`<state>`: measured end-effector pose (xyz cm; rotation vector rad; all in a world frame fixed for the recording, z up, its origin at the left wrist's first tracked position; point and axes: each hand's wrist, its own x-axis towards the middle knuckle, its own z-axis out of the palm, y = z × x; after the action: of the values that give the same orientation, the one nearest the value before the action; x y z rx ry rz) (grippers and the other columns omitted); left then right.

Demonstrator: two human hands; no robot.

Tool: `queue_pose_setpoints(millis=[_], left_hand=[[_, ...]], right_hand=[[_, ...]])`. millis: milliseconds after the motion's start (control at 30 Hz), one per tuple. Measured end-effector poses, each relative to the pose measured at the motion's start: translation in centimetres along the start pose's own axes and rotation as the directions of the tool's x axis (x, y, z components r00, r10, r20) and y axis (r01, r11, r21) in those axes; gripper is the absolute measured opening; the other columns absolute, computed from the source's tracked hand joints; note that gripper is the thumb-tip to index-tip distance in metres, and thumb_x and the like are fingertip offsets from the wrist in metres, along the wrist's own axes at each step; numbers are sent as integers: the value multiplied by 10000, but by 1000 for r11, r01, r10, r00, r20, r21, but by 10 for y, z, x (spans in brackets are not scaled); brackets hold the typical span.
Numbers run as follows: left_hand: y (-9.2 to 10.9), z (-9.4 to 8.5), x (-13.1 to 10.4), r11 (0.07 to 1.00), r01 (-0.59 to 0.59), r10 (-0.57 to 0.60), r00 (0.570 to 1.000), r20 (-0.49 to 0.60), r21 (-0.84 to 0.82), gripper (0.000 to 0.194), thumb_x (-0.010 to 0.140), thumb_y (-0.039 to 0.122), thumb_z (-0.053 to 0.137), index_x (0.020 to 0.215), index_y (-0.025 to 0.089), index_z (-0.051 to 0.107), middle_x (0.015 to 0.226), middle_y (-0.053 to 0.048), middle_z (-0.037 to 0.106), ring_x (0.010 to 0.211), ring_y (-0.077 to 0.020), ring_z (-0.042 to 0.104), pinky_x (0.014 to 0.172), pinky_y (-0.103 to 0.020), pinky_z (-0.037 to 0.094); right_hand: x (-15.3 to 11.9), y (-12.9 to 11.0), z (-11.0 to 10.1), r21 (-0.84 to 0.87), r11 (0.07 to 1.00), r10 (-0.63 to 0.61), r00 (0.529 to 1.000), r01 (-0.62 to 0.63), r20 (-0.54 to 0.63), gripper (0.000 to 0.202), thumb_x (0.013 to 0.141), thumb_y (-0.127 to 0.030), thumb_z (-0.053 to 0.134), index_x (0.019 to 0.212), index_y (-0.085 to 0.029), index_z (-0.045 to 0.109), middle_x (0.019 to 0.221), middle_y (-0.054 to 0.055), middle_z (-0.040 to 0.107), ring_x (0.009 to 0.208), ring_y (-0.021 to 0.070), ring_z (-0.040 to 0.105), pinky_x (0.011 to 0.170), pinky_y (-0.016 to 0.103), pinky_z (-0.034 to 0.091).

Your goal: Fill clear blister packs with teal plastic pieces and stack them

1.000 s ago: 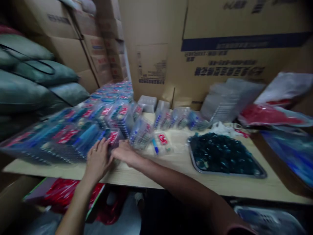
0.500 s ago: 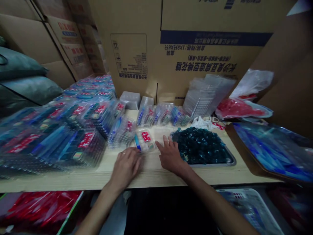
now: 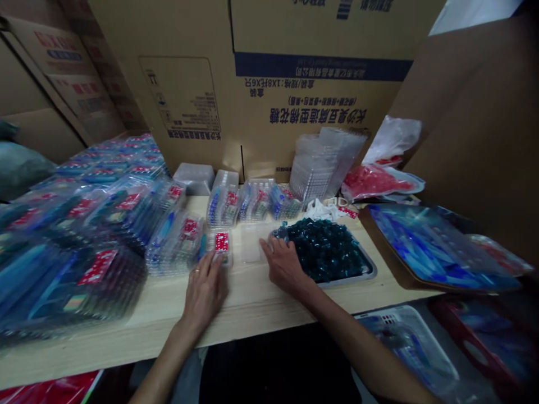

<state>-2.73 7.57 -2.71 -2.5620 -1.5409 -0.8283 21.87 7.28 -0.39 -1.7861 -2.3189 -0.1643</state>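
My left hand (image 3: 205, 286) lies over the near edge of a filled clear tray (image 3: 222, 242) with a red patterned packet; its fingertips touch it, and whether they grip is unclear. My right hand (image 3: 286, 264) is at the left edge of a grey tray (image 3: 371, 274) heaped with dark teal wrapped pieces (image 3: 332, 247). Its fingers are bent and slightly spread, the fingertips over the pieces and beside a flat clear tray (image 3: 252, 244) on the table. Left of my left hand stands a stack of filled clear trays (image 3: 176, 241).
More stacked filled trays (image 3: 101, 275) cover the left side. Clear empty trays (image 3: 315, 168) stand against a large carton (image 3: 177, 33) at the back. At the right are a red bag (image 3: 379, 180) and an open box of blue packets (image 3: 421, 247).
The view has turned to the right. My left hand and the filled tray have shifted left, away from my right hand. A flat clear tray now shows between them.
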Motion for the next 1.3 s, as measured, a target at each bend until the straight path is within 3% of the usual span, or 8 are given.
queue_pose_setpoints(millis=[133,267,433,533,600,833,1000,1300], left_hand=[[48,-15,6,975,-105,56,968,-245,-194,460,906,131,491,1360,198,466,1290,-139,606,1236,-256,562,1035,-443,472],[80,-30,22,945,-249,227,966,-124,-211,647,882,225,594,1475,227,335,1402,-145,542,1309,-316,499,1055,-501,440],[78,-15,22,777,172,-107,984,143,-606,537,935,274,504,1443,257,331,918,-27,709,732,-168,685,697,-303,548],[64,0,2,556,489,-366,870,330,-672,752,852,376,613,1473,197,229,750,32,641,564,-150,604,599,-286,515],[54,8,-14,595,577,-456,816,356,-559,824,797,414,651,1467,166,241,732,41,605,540,-157,574,594,-311,511],[65,16,-7,959,284,-284,959,20,-16,465,836,294,602,1267,125,561,1287,-209,494,1140,-360,539,933,-527,468],[106,35,56,986,22,15,976,218,-166,238,910,183,488,1057,175,674,1008,-112,651,967,-261,606,896,-408,483],[110,82,101,813,295,-140,936,323,-502,179,754,83,613,876,184,698,913,-70,669,884,-229,634,873,-383,491]], right_hand=[[-13,0,-18,117,993,29,923,17,-383,449,837,-101,453,1271,-117,571,1172,164,607,965,248,535,809,403,325],[-30,-19,-48,133,947,-173,811,294,-560,194,833,-99,453,855,-167,633,769,44,612,731,176,512,786,377,316],[-28,-3,-49,282,956,39,914,84,-405,410,830,-76,418,1202,-142,579,1164,128,606,1042,226,525,884,370,350],[-30,35,-38,178,934,330,939,-310,-99,551,818,-81,451,1364,-146,485,1303,174,518,1128,293,479,881,402,352],[-34,56,-31,29,917,394,916,-397,69,466,843,-136,479,1305,-148,537,1257,191,523,1094,326,483,860,425,346],[-37,70,-21,-34,921,389,907,-389,162,266,909,-158,415,1131,-141,560,1109,165,571,1020,298,545,838,413,334],[-32,78,-17,81,897,415,890,-435,191,199,871,-163,470,1048,-140,558,1061,140,637,996,293,597,850,411,345],[-61,97,-13,482,783,501,858,-394,-112,212,862,-244,472,1032,-164,571,873,78,637,790,210,603,727,304,416]])
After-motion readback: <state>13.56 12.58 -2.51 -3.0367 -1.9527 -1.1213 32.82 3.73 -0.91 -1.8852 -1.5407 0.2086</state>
